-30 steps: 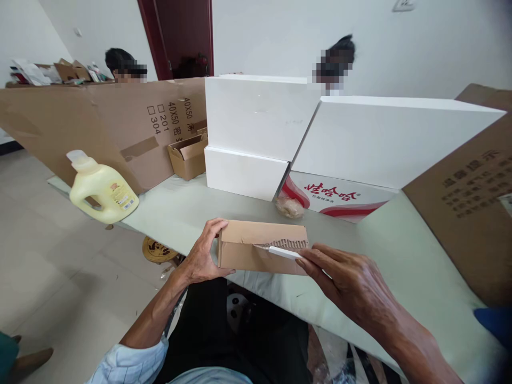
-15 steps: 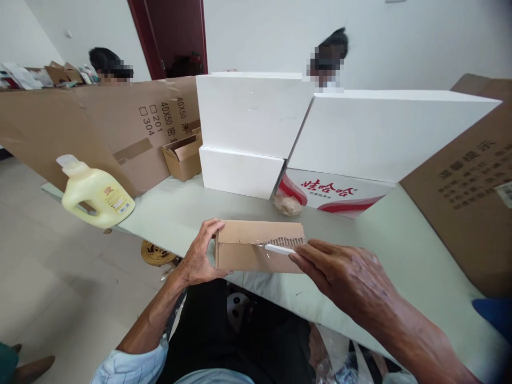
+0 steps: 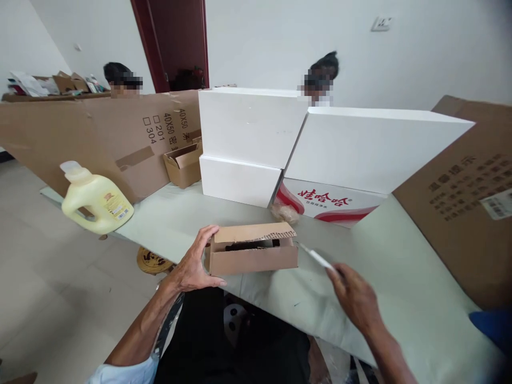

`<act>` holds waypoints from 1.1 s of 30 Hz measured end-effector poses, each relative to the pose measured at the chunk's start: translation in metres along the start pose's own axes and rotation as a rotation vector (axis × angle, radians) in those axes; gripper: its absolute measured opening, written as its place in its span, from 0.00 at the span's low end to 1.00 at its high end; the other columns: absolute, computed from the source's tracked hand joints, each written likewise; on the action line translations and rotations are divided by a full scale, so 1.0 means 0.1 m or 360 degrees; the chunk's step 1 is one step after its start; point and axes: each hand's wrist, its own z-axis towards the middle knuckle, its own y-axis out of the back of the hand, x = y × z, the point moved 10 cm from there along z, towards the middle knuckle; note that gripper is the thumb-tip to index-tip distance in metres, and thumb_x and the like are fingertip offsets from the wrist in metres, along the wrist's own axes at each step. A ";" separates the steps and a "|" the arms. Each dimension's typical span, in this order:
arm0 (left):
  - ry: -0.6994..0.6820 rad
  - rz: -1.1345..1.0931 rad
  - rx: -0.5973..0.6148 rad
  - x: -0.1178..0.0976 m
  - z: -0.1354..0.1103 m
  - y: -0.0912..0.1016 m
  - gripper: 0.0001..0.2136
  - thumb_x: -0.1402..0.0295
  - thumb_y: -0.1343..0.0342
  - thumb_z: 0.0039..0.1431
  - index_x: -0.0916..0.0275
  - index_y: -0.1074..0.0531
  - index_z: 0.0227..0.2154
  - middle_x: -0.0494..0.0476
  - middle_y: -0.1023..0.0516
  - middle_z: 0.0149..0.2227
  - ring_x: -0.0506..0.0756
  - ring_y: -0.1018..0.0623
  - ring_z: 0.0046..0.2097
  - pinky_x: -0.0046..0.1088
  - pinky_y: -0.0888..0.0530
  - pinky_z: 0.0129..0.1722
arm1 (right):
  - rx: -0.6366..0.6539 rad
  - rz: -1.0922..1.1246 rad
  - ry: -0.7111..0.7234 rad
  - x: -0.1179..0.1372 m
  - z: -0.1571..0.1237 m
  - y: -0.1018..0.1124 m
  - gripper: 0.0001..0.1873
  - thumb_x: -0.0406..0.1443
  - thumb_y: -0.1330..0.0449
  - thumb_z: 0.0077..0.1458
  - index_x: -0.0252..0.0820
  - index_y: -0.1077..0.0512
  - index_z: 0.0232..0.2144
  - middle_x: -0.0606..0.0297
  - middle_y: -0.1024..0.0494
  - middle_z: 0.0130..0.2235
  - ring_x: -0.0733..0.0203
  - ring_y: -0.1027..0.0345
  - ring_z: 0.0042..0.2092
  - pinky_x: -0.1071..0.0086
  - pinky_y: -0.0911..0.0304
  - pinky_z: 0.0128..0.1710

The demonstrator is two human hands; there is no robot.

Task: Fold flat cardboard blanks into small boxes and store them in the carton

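Observation:
A small brown cardboard box lies on the pale green table near its front edge. Its top flap is lifted a little, and something dark shows inside. My left hand grips the box's left end, thumb on the front and fingers over the top. My right hand is closed on a white knife and sits to the right of the box, clear of it. The blade points up and left toward the box's right end.
Large white boxes and a red-and-white printed carton stand behind. Brown cardboard sheets wall the left and right. A yellow jug sits at the table's left edge, with a small open box behind. Two people sit beyond the boxes.
My right hand has pulled the knife away from the box's top seam to the right. The box's top flap now stands slightly open.

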 end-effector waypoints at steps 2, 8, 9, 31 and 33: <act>-0.0016 -0.0054 0.0028 -0.02 0.00 0.01 0.59 0.49 0.21 0.46 0.52 0.50 0.76 0.72 0.45 0.74 0.77 0.38 0.74 0.60 0.33 0.70 | -0.0027 -0.0144 0.0108 -0.15 -0.32 -0.28 0.29 0.55 0.52 0.77 0.44 0.26 0.34 0.61 0.20 0.30 0.52 0.26 0.29 0.63 0.34 0.28; -0.0035 -0.0062 -0.0003 -0.15 0.07 0.11 0.48 0.46 0.30 0.57 0.53 0.45 0.74 0.72 0.43 0.74 0.75 0.37 0.74 0.57 0.28 0.67 | -0.0256 -0.0092 0.0179 0.06 -0.30 -0.21 0.18 0.47 0.47 0.76 0.42 0.25 0.49 0.53 0.20 0.43 0.45 0.25 0.44 0.55 0.30 0.41; -0.0044 -0.0046 -0.0014 -0.18 0.08 0.13 0.43 0.47 0.31 0.60 0.53 0.43 0.73 0.71 0.42 0.73 0.74 0.36 0.73 0.57 0.29 0.67 | -0.0276 -0.0013 0.0169 0.21 -0.19 -0.13 0.16 0.45 0.45 0.76 0.42 0.26 0.52 0.51 0.20 0.46 0.45 0.25 0.47 0.54 0.29 0.43; -0.0251 0.0441 0.0125 -0.68 0.22 0.04 0.14 0.66 0.36 0.64 0.55 0.22 0.53 0.64 0.23 0.63 0.66 0.22 0.62 0.50 0.26 0.61 | -0.0011 0.0207 0.0689 1.85 0.30 -0.10 0.17 0.40 0.37 0.72 0.44 0.28 0.59 0.52 0.22 0.49 0.44 0.30 0.51 0.51 0.32 0.50; -0.0277 0.0501 0.0163 -0.73 0.26 0.00 0.16 0.65 0.35 0.64 0.54 0.21 0.54 0.63 0.23 0.63 0.67 0.22 0.62 0.50 0.27 0.60 | -0.0005 0.0205 0.0673 1.85 0.29 -0.13 0.16 0.40 0.37 0.72 0.43 0.27 0.58 0.52 0.23 0.47 0.45 0.31 0.50 0.52 0.32 0.48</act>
